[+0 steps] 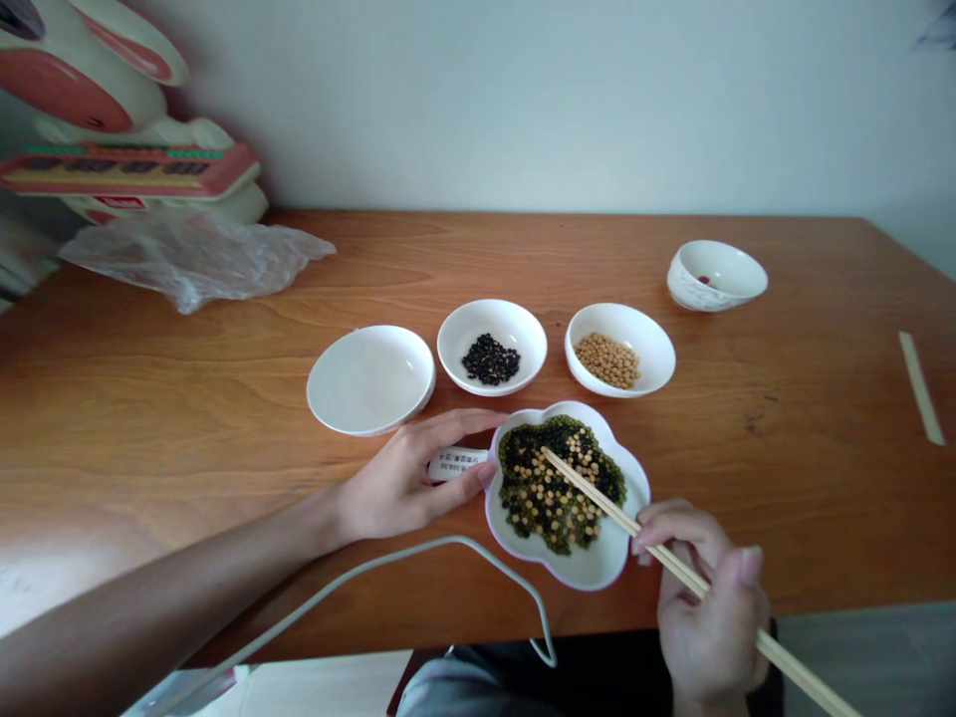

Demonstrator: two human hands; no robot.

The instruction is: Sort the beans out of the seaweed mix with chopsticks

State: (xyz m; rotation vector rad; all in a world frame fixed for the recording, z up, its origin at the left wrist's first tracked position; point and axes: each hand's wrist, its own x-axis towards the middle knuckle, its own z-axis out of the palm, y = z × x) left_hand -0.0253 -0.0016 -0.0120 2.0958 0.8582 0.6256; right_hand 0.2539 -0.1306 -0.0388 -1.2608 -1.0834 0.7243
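Note:
A flower-shaped dish with a pale purple rim holds mixed green, black and yellow beans. My left hand grips its left rim, thumb below and fingers above, around a small white printed label. Wooden chopsticks are held in my right hand, their tips down among the beans. Behind the dish stand three white bowls: a left bowl with nothing visible in it, a middle bowl with black beans, and a right bowl with yellow soybeans.
A patterned white bowl with something small and red inside is farther back right. A pale strip lies at the right. A plastic bag and a rabbit-shaped toy keyboard occupy the back left. A white cable arcs across the front.

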